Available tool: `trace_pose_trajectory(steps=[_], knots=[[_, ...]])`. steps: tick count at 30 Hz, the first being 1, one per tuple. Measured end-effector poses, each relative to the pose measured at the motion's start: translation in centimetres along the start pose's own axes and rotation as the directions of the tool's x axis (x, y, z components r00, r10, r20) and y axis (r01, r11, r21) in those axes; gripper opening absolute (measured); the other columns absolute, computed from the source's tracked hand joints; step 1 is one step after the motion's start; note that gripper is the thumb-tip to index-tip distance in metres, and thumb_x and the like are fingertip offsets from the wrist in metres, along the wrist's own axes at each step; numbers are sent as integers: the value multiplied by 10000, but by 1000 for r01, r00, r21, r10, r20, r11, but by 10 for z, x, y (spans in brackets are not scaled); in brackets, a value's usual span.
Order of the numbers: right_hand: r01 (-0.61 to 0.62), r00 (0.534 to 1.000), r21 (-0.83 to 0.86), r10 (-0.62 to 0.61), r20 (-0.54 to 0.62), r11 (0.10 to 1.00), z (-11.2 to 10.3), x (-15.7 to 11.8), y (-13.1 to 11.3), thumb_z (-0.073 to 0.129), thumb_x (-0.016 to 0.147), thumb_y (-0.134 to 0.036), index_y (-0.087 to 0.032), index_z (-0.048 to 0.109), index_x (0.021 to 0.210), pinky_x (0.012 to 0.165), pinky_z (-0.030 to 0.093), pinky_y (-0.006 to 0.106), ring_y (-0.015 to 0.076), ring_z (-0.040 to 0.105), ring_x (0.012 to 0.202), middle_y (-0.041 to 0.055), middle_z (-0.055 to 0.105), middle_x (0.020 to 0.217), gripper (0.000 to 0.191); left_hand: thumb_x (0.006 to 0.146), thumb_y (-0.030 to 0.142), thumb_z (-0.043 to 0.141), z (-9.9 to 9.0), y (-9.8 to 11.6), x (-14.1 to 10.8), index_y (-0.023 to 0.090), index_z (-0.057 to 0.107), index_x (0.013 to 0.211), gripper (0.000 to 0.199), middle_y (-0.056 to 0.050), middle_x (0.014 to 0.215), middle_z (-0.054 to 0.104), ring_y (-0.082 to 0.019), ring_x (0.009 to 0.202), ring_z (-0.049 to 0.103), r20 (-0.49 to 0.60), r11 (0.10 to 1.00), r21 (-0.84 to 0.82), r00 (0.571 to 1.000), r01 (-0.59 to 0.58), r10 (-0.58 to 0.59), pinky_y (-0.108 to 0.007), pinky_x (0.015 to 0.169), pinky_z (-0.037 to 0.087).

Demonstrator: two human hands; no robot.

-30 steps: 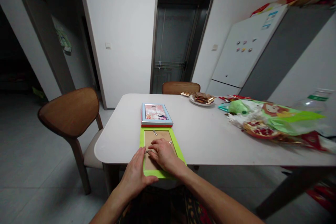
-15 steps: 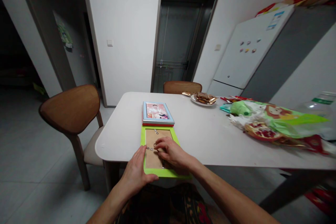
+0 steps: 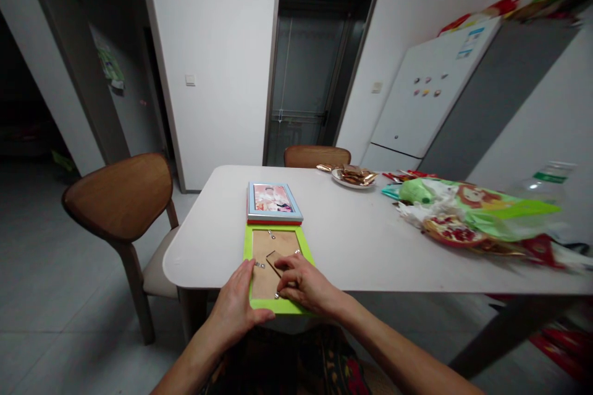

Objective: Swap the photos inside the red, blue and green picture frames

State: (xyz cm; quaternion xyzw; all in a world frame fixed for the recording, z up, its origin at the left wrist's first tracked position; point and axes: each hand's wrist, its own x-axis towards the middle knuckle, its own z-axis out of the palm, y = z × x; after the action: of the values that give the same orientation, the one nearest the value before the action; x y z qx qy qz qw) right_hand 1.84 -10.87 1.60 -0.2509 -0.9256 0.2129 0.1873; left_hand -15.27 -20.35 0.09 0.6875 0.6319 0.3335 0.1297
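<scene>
Picture frame (image 3: 264, 247), lime-green, back-up, overhanging table's (image 3: 370, 247) near edge, presumably exposing backing board (image 3: 262, 282) | left hand (image 3: 238, 299): thumb wide of fingers, along left side, likely steadying | right hand (image 3: 303, 284): fingers bunched over board, hold unclear | blue-rimmed frame (image 3: 275, 199) just beyond

Bare forearms (image 3: 389, 336), dark garment (image 3: 287, 361) with red patterning

The head camera looks down over the table (image 3: 356, 247).

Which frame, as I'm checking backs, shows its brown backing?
The green frame, under the right hand. The blue frame shows its front; the red frame beneath that shows only an edge.
</scene>
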Motion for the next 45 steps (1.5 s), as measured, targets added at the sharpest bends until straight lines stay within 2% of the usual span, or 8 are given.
trace_pose_trajectory(steps=[4,7,12,17,25,32,37,45], knots=[[-24,998,1,24,-57,1000,1,7,0,619,631,-284,-220,675,678,775,373,286,172,494,858,34,589,905,97,479,231,707,-2,1,0,152,313,1225,848,-159,1262,404,-285,1160,374,16,1000,-1,1000,10,-10,-459,957,312],[-95,987,-15,92,-130,995,-3,23,3,514,725,-294,-187,648,857,763,375,254,155,514,832,52,604,888,216,467,237,720,-3,2,1,131,322,1219,857,-172,1261,402,-286,1159,374,27,1000,9,1000,16,-16,-448,963,311],[-384,916,-265,330,-227,885,-2,63,20,387,797,-262,-143,643,855,729,347,245,159,508,802,89,594,848,289,468,236,729,-4,-1,1,96,313,1222,872,-192,1265,391,-274,1167,365,37,1000,14,999,-13,13,-422,977,301],[-490,868,-310,422,-263,815,9,81,36,398,790,-283,-181,643,914,716,326,274,188,462,841,99,549,895,293,455,253,737,-5,-4,2,141,304,1236,900,-170,1280,379,-281,1170,359,64,1000,-24,998,-9,11,-443,976,293],[-473,879,-321,416,-233,820,12,79,30,403,798,-309,-314,630,922,690,314,279,191,434,859,54,525,916,259,457,285,738,-10,-2,3,101,310,1236,907,-182,1283,367,-272,1179,346,102,1000,-19,995,13,-11,-390,996,275],[-390,908,-194,341,-241,900,-3,46,15,418,772,-294,-163,594,1004,761,324,245,172,474,880,79,559,939,319,440,263,738,-6,-4,3,109,314,1236,915,-176,1272,384,-276,1163,367,75,999,-48,997,26,-22,-396,983,293],[-368,930,-215,357,-87,905,-9,12,-1,540,655,-399,-185,614,918,641,334,216,153,495,760,56,563,863,347,443,253,737,-5,-1,5,90,316,1234,911,-189,1274,378,-281,1174,350,86,999,-26,996,27,-24,-397,993,278],[-361,933,-263,343,-113,895,-13,18,-6,530,630,-285,-175,634,753,588,312,199,121,472,670,43,558,779,195,501,272,704,-2,0,4,114,323,1239,846,-156,1291,367,-268,1184,336,68,989,-136,997,52,-43,-394,998,260]])
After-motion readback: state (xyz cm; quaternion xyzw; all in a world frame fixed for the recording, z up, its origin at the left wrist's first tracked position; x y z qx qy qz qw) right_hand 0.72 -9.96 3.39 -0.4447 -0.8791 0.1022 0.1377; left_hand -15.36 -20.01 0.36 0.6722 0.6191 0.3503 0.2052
